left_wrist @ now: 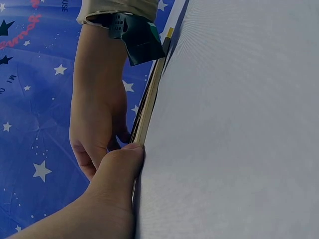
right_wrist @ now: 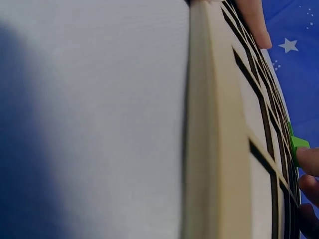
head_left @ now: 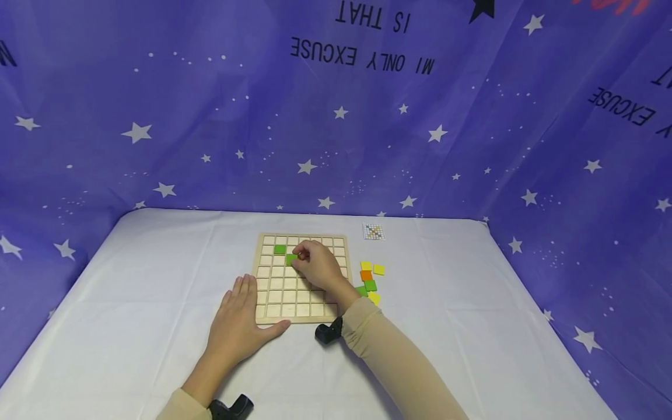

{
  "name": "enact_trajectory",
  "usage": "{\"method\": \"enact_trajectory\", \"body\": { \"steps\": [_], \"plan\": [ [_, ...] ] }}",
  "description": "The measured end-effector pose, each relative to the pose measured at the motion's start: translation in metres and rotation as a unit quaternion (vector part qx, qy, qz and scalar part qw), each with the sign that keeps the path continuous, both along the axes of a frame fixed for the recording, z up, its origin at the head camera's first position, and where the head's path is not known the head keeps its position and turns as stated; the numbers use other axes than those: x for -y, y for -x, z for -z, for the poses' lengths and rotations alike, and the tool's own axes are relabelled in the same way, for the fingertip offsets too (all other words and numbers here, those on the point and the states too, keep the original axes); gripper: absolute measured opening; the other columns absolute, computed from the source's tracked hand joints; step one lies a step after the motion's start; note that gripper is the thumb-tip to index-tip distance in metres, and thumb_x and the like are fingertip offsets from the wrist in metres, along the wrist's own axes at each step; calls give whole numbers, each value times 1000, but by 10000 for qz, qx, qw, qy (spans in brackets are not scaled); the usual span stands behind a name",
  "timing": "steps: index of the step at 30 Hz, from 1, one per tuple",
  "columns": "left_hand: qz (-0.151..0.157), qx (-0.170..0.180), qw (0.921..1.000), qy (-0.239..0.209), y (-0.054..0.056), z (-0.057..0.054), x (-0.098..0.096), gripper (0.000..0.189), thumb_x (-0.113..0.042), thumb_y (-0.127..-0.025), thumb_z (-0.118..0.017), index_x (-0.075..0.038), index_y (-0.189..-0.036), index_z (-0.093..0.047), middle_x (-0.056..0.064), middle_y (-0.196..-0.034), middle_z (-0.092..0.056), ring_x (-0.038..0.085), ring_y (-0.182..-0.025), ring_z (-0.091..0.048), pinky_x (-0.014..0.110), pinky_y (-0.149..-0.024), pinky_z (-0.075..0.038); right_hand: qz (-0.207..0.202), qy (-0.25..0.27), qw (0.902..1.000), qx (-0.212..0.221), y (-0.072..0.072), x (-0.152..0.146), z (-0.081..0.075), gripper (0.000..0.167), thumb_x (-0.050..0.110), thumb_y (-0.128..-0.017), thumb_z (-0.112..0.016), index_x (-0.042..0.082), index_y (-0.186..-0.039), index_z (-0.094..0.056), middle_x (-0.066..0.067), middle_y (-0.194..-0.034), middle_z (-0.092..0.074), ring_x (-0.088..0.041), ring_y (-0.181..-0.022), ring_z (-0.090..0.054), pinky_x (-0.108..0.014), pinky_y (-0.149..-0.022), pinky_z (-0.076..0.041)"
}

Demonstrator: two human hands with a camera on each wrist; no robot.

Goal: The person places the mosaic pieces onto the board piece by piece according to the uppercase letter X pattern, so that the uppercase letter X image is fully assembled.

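A square wooden grid board lies on the white table. My left hand rests against its near left corner, fingers extended along the left side and thumb at the front edge. Over the upper middle of the board, my right hand pinches a green square tile with thumb and fingertips. The right wrist view shows that green tile tilted at the thumb tip. Another green tile sits in a cell further up and to the left. Fingers and forearm hide some cells on the right.
Right of the board lie loose tiles: yellow tiles, an orange tile and green tiles, partly overlapping. A small patterned grid card lies behind them. A purple star-printed curtain hangs behind the table.
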State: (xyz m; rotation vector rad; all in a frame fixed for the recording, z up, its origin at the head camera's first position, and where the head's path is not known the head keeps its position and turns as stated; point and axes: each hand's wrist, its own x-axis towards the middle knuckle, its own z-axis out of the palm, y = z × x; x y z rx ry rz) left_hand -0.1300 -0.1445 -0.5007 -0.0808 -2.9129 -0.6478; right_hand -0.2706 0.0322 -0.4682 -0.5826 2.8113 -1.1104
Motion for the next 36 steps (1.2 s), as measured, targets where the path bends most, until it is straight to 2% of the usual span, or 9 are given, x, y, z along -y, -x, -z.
{"method": "enact_trajectory", "body": {
  "steps": [7, 13, 23, 31, 36],
  "plan": [
    [-3, -10, 10000, 2, 0, 0, 1, 129, -82, -74, -60, 12, -152, -21, 30, -160, -25, 44, -150, -21, 58, -122, -20, -6, -522, 9982, -294, -2, 3, 0, 19, 29, -93, -71, 22, -110, -70, 7, -92, -61, -6, -78, -55, -20, -69, -46],
    [1, 6, 10000, -25, -1, -2, 1, 129, -82, -74, -61, 13, -152, -21, 30, -159, -25, 45, -150, -21, 58, -122, -20, 13, -826, 9959, -367, -2, 3, -1, 22, 32, -93, -70, 22, -113, -70, 7, -94, -61, -7, -81, -55, -21, -70, -46],
    [25, 7, 10000, -39, -1, -1, 0, 129, -82, -74, -62, 12, -152, -21, 30, -159, -24, 45, -150, -21, 59, -122, -20, -36, -1241, 9907, -549, -4, 3, -2, 23, 36, -94, -68, 21, -110, -74, 7, -94, -60, -7, -82, -55, -21, -69, -48],
    [42, 21, 10000, -30, -1, -2, 0, 129, -82, -74, -61, 13, -152, -21, 30, -159, -24, 45, -150, -21, 59, -122, -20, -107, -1290, 9894, -656, -9, -2, -4, 23, 31, -95, -68, 18, -113, -73, 5, -104, -67, -11, -96, -62, -27, -84, -55],
    [32, 12, 10000, -26, 0, -1, 0, 130, -82, -73, -61, 12, -152, -21, 30, -159, -24, 45, -150, -21, 59, -122, -20, -140, -1260, 9888, -792, -13, -15, -7, 28, 29, -96, -67, 19, -122, -68, 5, -103, -67, -11, -96, -62, -27, -80, -55]
  ]
}}
